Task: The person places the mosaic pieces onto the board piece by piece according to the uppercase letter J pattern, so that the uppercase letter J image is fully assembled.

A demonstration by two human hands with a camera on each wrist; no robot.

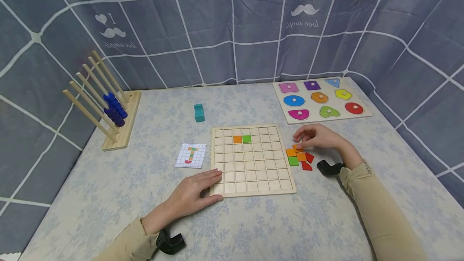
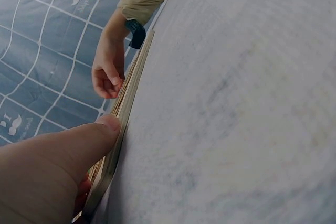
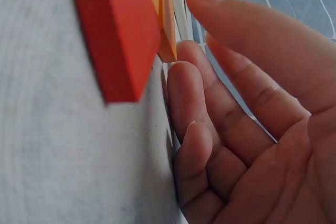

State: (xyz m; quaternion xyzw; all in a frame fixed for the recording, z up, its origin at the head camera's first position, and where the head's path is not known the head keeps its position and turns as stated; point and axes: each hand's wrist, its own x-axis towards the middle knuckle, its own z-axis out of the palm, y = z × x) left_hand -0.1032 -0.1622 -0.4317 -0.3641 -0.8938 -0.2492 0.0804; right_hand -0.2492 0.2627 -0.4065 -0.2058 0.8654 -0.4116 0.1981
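A wooden grid board [image 1: 253, 164] lies flat, holding one orange square tile [image 1: 237, 139] and one green square tile [image 1: 246, 138] side by side near its far edge. My left hand [image 1: 190, 192] rests on the board's near left corner, fingers extended; its thumb [image 2: 100, 135] lies on the edge in the left wrist view. To the right of the board, my right hand [image 1: 320, 137] hovers at a small pile of orange tiles [image 1: 291, 153], a green tile [image 1: 293, 161] and red pieces [image 1: 306, 166]. Its fingers [image 3: 189, 87] are loosely bent, with no tile clearly held between them.
Left of the board lies a pattern card [image 1: 191, 156]. Behind it is a teal block [image 1: 199, 112]. A wooden peg stand [image 1: 132, 122] with blue beads stands far left, and a shape puzzle board [image 1: 311, 112] lies at the back right. A curtain [image 1: 203, 23] hangs behind the table.
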